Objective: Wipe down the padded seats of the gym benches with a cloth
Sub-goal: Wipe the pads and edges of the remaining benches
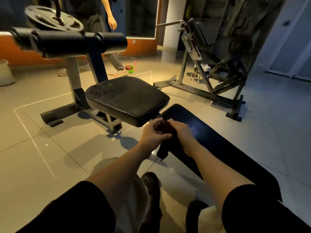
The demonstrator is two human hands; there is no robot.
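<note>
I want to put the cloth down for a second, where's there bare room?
The square black seat pad ahead is bare. So is the long dark bench beyond your right hand. Near your left hand, the cloth hangs over the bench edge: crowded.

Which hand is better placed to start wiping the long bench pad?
Probably the right hand: it is over the long bench pad, gripping the dark cloth. The left hand grips the same cloth but sits off the pad's edge, above the floor.
</note>
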